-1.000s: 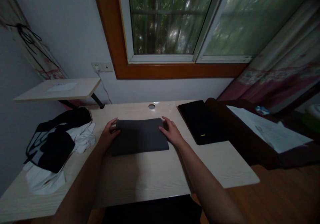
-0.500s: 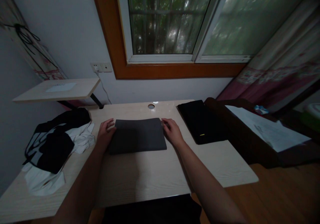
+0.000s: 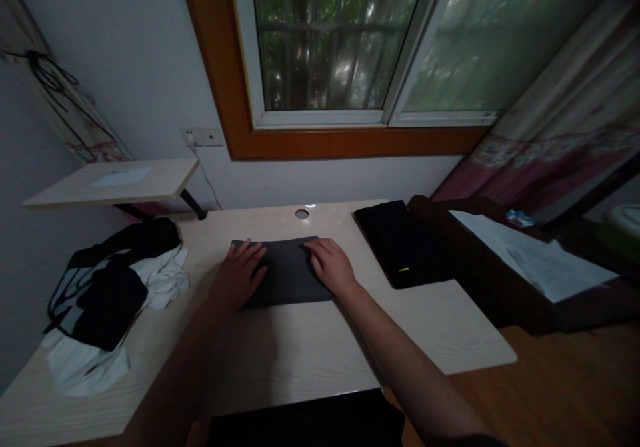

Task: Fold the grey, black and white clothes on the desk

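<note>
A dark grey folded cloth (image 3: 285, 274) lies flat on the light wooden table (image 3: 300, 347), a little beyond its middle. My left hand (image 3: 240, 275) rests palm down on the cloth's left part, fingers stretched out and apart. On the cloth's right part lies my right hand (image 3: 329, 267), flat as well, fingers pointing left and forward. Neither hand holds anything; both press on the cloth's top.
A heap of black and white clothes (image 3: 107, 294) fills the table's left side. A black folded item (image 3: 400, 242) lies at the right rear. A dark cabinet with papers (image 3: 530, 260) stands to the right. A small shelf (image 3: 113, 179) juts from the left wall.
Both hands have moved from the cloth's left and right edges inward onto its top. They now lie flat on it.
</note>
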Available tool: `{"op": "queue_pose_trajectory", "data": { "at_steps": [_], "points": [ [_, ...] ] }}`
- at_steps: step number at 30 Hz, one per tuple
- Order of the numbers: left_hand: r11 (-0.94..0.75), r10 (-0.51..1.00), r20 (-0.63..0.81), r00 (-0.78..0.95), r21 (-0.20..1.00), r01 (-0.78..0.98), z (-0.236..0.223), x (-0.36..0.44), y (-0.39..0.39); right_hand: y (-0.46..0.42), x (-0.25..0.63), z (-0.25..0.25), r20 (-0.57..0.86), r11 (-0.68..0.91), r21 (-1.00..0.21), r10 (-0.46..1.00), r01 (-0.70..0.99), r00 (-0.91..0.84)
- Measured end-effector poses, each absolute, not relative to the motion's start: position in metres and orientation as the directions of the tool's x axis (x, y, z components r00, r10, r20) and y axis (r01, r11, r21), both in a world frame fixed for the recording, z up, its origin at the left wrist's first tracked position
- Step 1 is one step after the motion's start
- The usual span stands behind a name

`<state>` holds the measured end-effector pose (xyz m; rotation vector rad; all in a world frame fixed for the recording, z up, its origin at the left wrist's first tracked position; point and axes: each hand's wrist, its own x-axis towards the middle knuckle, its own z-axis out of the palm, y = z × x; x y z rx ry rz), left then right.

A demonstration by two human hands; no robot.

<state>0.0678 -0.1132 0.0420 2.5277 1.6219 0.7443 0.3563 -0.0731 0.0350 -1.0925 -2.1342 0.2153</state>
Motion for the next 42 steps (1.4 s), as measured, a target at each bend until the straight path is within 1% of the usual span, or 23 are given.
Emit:
{"op": "queue_pose_trajectory", "data": {
  "at_steps": [6, 9, 16, 19, 24, 26, 29, 31, 34, 38, 42],
  "points": [
    [-0.408, 0.896, 0.306, 0.321, 0.285, 0.867, 0.026, 0.082, -0.112, -0.079, 0.314, 0.03, 0.435, 0.72, -0.343, 0.691, 0.603, -0.577],
    [-0.404, 0.9, 0.295, 0.32, 0.295, 0.866, 0.018, 0.073, -0.106, -0.076, 0.311, 0.022, 0.401, 0.733, -0.33, 0.679, 0.594, -0.615],
    [-0.383, 0.914, 0.252, 0.319, 0.274, 0.882, 0.013, 0.054, -0.096, -0.067, 0.32, 0.019, 0.37, 0.719, -0.333, 0.694, 0.61, -0.617],
    [-0.382, 0.914, 0.254, 0.315, 0.284, 0.88, 0.012, 0.047, -0.095, -0.061, 0.331, 0.014, 0.353, 0.671, -0.341, 0.741, 0.658, -0.572],
    [-0.378, 0.92, 0.272, 0.282, 0.421, 0.824, 0.004, 0.031, -0.095, -0.048, 0.356, 0.001, 0.321, 0.556, -0.42, 0.83, 0.717, -0.456],
    [-0.389, 0.915, 0.291, 0.278, 0.463, 0.796, 0.001, 0.024, -0.096, -0.047, 0.361, -0.001, 0.32, 0.556, -0.43, 0.831, 0.711, -0.455],
    [-0.409, 0.902, 0.345, 0.261, 0.488, 0.771, 0.003, 0.015, -0.103, -0.047, 0.363, 0.001, 0.343, 0.576, -0.439, 0.817, 0.689, -0.464],
    [-0.455, 0.873, 0.404, 0.274, 0.469, 0.757, 0.008, 0.011, -0.109, -0.048, 0.363, 0.002, 0.357, 0.584, -0.452, 0.811, 0.674, -0.463],
    [-0.558, 0.804, 0.468, 0.367, 0.381, 0.737, 0.018, 0.007, -0.122, -0.048, 0.363, 0.003, 0.359, 0.583, -0.461, 0.812, 0.67, -0.46],
    [-0.639, 0.749, 0.448, 0.489, 0.289, 0.713, 0.028, 0.007, -0.136, -0.047, 0.364, 0.001, 0.353, 0.569, -0.458, 0.821, 0.683, -0.448],
    [-0.649, 0.739, 0.416, 0.529, 0.231, 0.725, 0.03, 0.008, -0.141, -0.047, 0.366, 0.001, 0.35, 0.557, -0.475, 0.83, 0.681, -0.434]
  ]
}}
